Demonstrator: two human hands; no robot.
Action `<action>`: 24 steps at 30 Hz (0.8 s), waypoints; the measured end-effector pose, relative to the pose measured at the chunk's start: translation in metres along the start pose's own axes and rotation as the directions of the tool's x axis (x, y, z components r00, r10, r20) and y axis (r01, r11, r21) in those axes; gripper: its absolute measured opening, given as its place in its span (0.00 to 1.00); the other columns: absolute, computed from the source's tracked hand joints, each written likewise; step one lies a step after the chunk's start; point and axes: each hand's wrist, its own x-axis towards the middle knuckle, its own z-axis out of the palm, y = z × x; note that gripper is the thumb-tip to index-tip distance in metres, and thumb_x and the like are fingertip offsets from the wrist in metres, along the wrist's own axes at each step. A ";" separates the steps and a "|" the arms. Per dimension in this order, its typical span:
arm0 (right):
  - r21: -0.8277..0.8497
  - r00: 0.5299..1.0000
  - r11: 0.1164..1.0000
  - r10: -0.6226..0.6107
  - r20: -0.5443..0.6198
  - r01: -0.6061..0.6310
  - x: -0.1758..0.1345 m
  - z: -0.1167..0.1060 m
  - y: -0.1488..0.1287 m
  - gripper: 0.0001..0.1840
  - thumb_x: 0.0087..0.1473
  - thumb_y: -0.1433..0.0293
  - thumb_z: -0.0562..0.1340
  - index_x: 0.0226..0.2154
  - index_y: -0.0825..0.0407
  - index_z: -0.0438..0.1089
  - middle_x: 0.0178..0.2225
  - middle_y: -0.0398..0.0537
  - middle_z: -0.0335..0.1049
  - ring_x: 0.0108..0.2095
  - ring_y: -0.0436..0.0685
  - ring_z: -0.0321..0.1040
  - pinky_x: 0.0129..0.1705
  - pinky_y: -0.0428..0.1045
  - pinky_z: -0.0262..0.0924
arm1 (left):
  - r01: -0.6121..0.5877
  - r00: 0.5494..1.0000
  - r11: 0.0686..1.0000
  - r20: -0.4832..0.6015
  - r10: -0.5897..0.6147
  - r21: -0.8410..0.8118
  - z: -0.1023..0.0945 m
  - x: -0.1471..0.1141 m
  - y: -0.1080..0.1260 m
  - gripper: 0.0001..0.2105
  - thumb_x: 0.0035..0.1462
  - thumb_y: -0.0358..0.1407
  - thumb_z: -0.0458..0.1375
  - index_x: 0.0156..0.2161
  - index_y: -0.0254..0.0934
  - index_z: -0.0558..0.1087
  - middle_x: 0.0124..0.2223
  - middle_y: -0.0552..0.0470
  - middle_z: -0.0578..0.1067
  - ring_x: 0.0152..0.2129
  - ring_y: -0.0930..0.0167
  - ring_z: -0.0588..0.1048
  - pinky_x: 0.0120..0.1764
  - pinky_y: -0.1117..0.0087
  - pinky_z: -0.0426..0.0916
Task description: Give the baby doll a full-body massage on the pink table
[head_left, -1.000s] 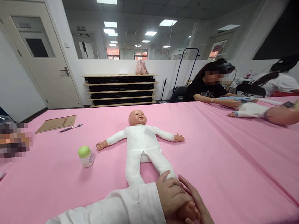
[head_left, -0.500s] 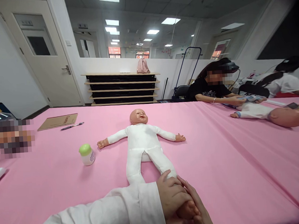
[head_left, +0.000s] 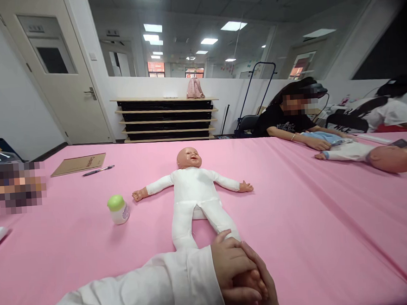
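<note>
A baby doll (head_left: 194, 185) in a white cloth suit lies on its back, arms spread, its head away from me. At its foot on the right side of the view, my left hand (head_left: 229, 264) is closed over the top of the foot, thumb underneath. My right hand (head_left: 263, 269) cups the same foot (head_left: 252, 279) from the right, its fingers partly behind the left hand. Only the foot's toes and part of its top show between my hands. The doll's other foot is hidden behind my white sleeve.
A jar with a green lid (head_left: 118, 209) stands left of the doll on the pink tablecloth (head_left: 310, 238). Further back lie a pen (head_left: 98, 170) and a brown notebook (head_left: 79, 164). At the right, a co-worker (head_left: 287, 114) handles blue cloth by another doll (head_left: 394, 158).
Both my hands have shifted slightly left, still around the doll's foot, and the left thumb shows more. The co-worker's hands have moved lower and left with the blue cloth.
</note>
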 end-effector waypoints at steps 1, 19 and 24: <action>-0.005 1.000 1.000 -0.004 0.005 0.004 0.000 0.000 0.001 0.31 0.52 0.62 0.57 0.57 0.48 0.49 0.54 0.56 0.56 0.54 0.62 0.57 0.51 0.57 0.60 | 0.000 1.000 1.000 0.006 0.000 0.000 -0.001 0.000 0.001 0.16 0.51 0.49 0.52 0.38 0.38 0.69 0.37 0.53 0.73 0.43 0.70 0.66 0.58 0.59 0.37; 0.020 0.995 0.994 -0.103 -0.012 0.103 0.005 0.005 -0.018 0.25 0.57 0.63 0.48 0.57 0.41 0.46 0.59 0.49 0.45 0.58 0.62 0.48 0.52 0.59 0.58 | 0.047 0.999 0.998 0.018 -0.046 -0.043 -0.002 -0.001 0.004 0.13 0.52 0.46 0.50 0.35 0.39 0.67 0.31 0.55 0.70 0.39 0.70 0.65 0.58 0.58 0.41; 0.012 0.998 0.998 -0.056 -0.017 0.056 0.001 0.004 -0.018 0.26 0.57 0.60 0.45 0.58 0.44 0.45 0.59 0.50 0.46 0.58 0.64 0.48 0.54 0.61 0.55 | 0.040 0.999 0.998 0.014 -0.040 -0.040 -0.002 -0.001 0.005 0.16 0.52 0.49 0.49 0.37 0.39 0.67 0.33 0.54 0.71 0.39 0.69 0.65 0.57 0.58 0.42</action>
